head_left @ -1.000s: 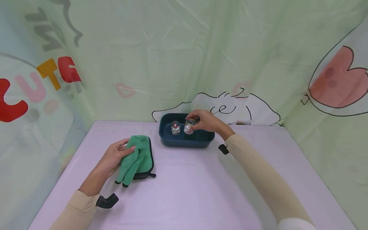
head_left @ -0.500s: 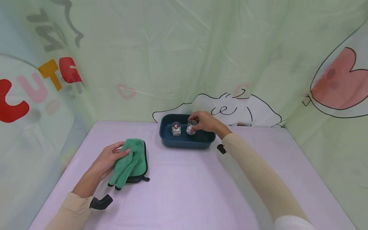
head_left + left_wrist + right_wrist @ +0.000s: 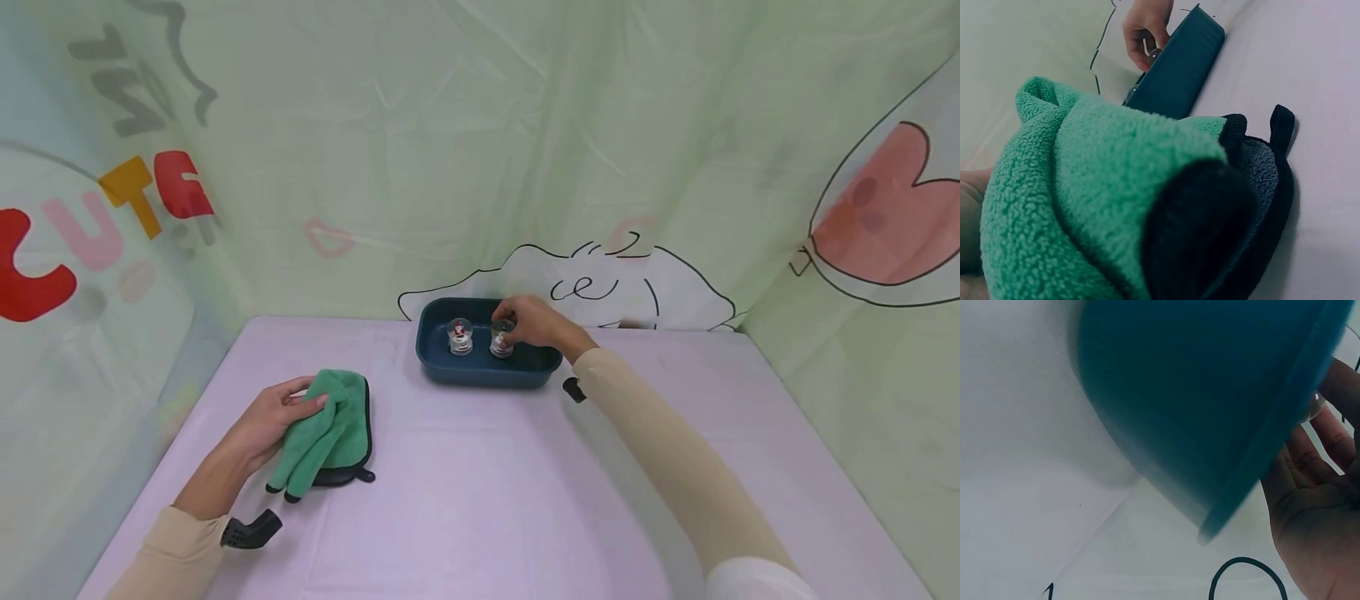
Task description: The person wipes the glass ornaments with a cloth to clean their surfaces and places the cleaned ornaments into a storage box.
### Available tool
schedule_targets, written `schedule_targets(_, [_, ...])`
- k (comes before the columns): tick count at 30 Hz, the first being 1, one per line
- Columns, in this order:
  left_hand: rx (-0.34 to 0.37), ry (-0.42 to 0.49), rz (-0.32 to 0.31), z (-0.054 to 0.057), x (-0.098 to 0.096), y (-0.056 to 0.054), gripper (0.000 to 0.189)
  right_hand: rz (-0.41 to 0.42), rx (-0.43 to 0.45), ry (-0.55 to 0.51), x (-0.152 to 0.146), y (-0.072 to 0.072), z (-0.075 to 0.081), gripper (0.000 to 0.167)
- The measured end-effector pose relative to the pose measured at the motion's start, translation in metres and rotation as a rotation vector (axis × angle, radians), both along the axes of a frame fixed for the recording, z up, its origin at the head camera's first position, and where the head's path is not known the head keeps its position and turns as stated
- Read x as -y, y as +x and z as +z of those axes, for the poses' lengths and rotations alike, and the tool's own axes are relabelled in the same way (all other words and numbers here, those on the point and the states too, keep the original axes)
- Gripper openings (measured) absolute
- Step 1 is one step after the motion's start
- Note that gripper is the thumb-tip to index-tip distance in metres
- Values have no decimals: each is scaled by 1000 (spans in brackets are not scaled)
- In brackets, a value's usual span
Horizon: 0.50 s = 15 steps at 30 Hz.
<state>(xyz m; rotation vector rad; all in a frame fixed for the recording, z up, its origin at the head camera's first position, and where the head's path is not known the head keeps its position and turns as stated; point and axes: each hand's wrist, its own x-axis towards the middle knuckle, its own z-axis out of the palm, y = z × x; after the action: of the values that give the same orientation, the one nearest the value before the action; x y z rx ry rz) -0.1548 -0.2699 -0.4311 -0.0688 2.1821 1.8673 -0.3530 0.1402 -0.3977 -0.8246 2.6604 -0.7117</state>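
My left hand (image 3: 266, 421) pinches a folded green towel (image 3: 330, 433) with black edging and a small black loop, over the left part of the table. In the left wrist view the towel (image 3: 1104, 187) fills much of the picture, its grey underside partly showing. At the back, my right hand (image 3: 536, 323) reaches into a dark blue bin and grips a small snow globe (image 3: 501, 343) between thumb and fingers. A second snow globe (image 3: 460, 336), with a red and white figure inside, stands to its left in the bin. From the right wrist, the bin's wall hides most of the held globe.
The blue bin (image 3: 480, 377) stands near the table's back edge, against a printed green curtain (image 3: 390, 167). Its raised wall (image 3: 1197, 394) lies close beside my right hand. A lilac cloth covers the table (image 3: 480, 483).
My left hand has drawn the towel left and slightly toward me. My right hand has shifted slightly right and down in the bin with the snow globe.
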Motion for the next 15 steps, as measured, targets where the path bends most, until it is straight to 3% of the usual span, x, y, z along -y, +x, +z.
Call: schedule_targets(15, [62, 5, -45, -2, 10, 6, 69, 5, -29, 49, 4, 5, 2, 53])
